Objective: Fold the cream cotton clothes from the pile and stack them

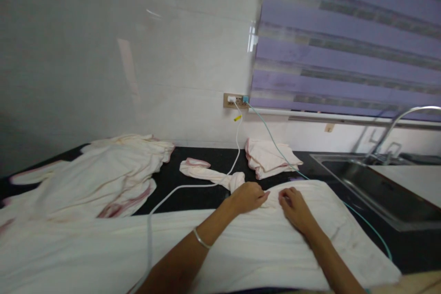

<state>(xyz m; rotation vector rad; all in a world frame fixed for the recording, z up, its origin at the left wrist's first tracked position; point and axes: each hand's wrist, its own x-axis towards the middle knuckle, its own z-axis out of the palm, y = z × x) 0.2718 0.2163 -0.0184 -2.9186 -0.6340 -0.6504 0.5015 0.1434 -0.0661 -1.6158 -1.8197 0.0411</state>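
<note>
A large white cloth lies spread along the front of the black counter. My left hand, with a bangle on its wrist, has its fingers closed on the cloth near its far edge. Just to the right, my right hand is curled, its thumb and fingers pinching the same cloth. A short stretch of wrinkled fabric shows between the two hands. Behind my left hand lies a twisted, bunched strip of pale cloth with a pink edge. Both palms are hidden.
A heap of white cloths with pink edges is at the left. A folded cloth lies by the wall. A white cable and a green cable run from the wall socket over the counter. A sink with a tap is at right.
</note>
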